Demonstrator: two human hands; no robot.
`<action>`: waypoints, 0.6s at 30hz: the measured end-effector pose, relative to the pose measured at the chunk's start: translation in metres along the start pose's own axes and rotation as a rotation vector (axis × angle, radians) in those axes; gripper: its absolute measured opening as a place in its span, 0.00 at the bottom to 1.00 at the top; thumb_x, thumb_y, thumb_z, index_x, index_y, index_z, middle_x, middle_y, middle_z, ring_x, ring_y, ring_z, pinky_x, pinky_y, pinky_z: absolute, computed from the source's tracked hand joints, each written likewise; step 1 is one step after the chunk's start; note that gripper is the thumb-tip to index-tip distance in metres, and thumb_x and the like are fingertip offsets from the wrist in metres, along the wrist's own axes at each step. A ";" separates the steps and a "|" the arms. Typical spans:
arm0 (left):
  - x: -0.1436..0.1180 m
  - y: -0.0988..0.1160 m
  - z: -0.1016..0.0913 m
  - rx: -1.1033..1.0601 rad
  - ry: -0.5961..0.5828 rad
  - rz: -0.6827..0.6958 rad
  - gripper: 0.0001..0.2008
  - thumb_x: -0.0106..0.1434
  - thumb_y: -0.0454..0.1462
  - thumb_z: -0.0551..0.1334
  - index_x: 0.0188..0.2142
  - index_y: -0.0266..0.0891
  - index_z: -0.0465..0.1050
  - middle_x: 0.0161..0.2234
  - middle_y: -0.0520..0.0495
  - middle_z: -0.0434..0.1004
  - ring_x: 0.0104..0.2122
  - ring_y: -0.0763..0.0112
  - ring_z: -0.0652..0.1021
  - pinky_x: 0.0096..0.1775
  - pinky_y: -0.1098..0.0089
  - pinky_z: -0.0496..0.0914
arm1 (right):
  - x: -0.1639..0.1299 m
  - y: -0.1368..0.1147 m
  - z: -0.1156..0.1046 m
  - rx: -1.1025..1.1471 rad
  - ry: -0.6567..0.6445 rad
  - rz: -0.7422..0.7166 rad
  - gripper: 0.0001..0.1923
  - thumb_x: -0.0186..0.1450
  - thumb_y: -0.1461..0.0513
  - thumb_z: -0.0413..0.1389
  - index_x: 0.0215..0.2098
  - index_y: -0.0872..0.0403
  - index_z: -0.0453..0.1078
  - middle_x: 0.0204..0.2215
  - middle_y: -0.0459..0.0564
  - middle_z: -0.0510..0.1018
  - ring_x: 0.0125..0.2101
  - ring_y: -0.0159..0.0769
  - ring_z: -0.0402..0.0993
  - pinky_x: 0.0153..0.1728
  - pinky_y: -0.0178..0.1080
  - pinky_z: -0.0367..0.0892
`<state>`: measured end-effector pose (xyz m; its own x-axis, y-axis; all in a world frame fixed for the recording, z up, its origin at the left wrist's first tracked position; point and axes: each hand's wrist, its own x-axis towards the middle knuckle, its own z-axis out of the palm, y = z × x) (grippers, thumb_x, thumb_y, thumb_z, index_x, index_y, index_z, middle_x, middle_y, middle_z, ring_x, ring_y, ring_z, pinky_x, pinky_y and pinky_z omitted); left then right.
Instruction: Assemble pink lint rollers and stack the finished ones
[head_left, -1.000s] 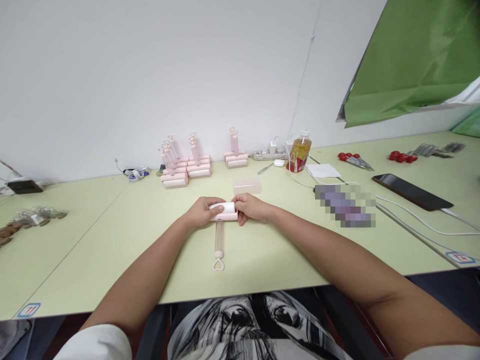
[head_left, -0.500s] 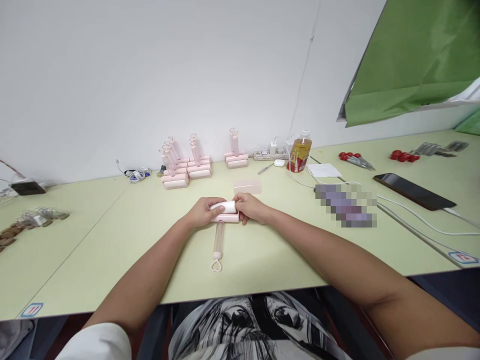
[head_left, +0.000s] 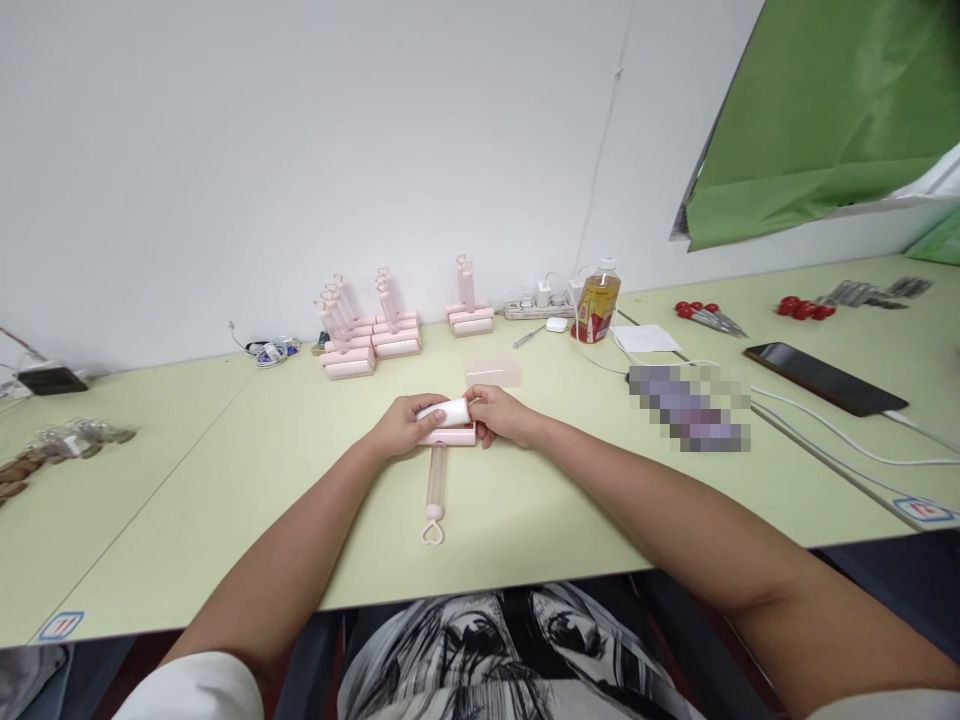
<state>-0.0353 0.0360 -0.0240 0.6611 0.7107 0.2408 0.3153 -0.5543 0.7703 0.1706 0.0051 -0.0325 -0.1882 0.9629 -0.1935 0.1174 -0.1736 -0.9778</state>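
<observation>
Between the two hands, at the middle of the pale green table [head_left: 225,480], a pink lint roller [head_left: 442,440] was held flat on the surface. Item recorded: a white roll [head_left: 448,412] was gripped at its left end by the left hand [head_left: 405,425], fingers curled closed about it, and at its right end by the right hand [head_left: 501,415], fingers likewise pinched shut on it. The roll was seen lying just above the pink head of the roller, touching it. Whether it had been fully seated could not be told. The translucent handle with its heart-shaped loop [head_left: 433,533] was extended from below the hands toward the person's body.

Progress, as judged: one piece was in hand and appeared partly fitted. Beyond the hands, near the wall, a cluster of finished pink lint rollers [head_left: 371,335] was stood upright, handles up, with one more group [head_left: 469,310] slightly to the right of it. Just beyond the right hand a clear pink cover [head_left: 493,373] was left lying apart, not yet applied.

Also listed: a bottle of amber liquid [head_left: 598,305] beyond and right of the right hand; a dark phone [head_left: 825,378] well to the right; red-handled tools [head_left: 705,317] farther right.
</observation>
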 end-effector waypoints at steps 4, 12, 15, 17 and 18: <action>0.001 -0.002 0.004 0.000 0.133 -0.033 0.24 0.61 0.53 0.59 0.45 0.36 0.76 0.42 0.43 0.79 0.42 0.59 0.77 0.45 0.64 0.70 | 0.001 0.000 -0.003 0.113 0.022 -0.004 0.07 0.57 0.68 0.55 0.34 0.54 0.65 0.21 0.45 0.75 0.15 0.27 0.67 0.14 0.32 0.70; 0.003 -0.010 0.007 -0.092 0.324 -0.056 0.24 0.56 0.50 0.65 0.47 0.37 0.73 0.45 0.43 0.78 0.44 0.59 0.76 0.47 0.61 0.70 | 0.001 0.006 -0.006 0.012 0.112 -0.182 0.27 0.55 0.65 0.58 0.53 0.51 0.62 0.47 0.53 0.74 0.20 0.25 0.68 0.15 0.30 0.63; 0.003 -0.008 0.008 -0.071 0.348 -0.026 0.23 0.55 0.48 0.66 0.46 0.38 0.74 0.44 0.43 0.78 0.44 0.59 0.76 0.47 0.60 0.70 | 0.000 0.011 -0.006 -0.170 0.168 -0.417 0.30 0.55 0.62 0.61 0.56 0.51 0.63 0.45 0.49 0.74 0.24 0.25 0.65 0.25 0.32 0.66; 0.003 -0.006 0.010 -0.025 0.354 0.026 0.21 0.56 0.47 0.67 0.46 0.39 0.74 0.44 0.43 0.77 0.45 0.59 0.75 0.49 0.60 0.69 | 0.000 0.013 -0.005 -0.225 0.183 -0.506 0.28 0.56 0.59 0.61 0.54 0.53 0.65 0.41 0.48 0.75 0.27 0.28 0.65 0.30 0.35 0.66; 0.003 -0.005 0.010 -0.001 0.367 0.050 0.21 0.55 0.46 0.67 0.46 0.40 0.74 0.45 0.43 0.76 0.46 0.60 0.75 0.50 0.60 0.69 | 0.000 0.014 -0.004 -0.216 0.184 -0.527 0.26 0.57 0.57 0.61 0.53 0.53 0.66 0.40 0.48 0.74 0.28 0.29 0.66 0.32 0.36 0.66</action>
<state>-0.0283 0.0362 -0.0333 0.3876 0.7912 0.4731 0.2880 -0.5915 0.7531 0.1764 0.0038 -0.0454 -0.1051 0.9313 0.3489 0.2538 0.3643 -0.8960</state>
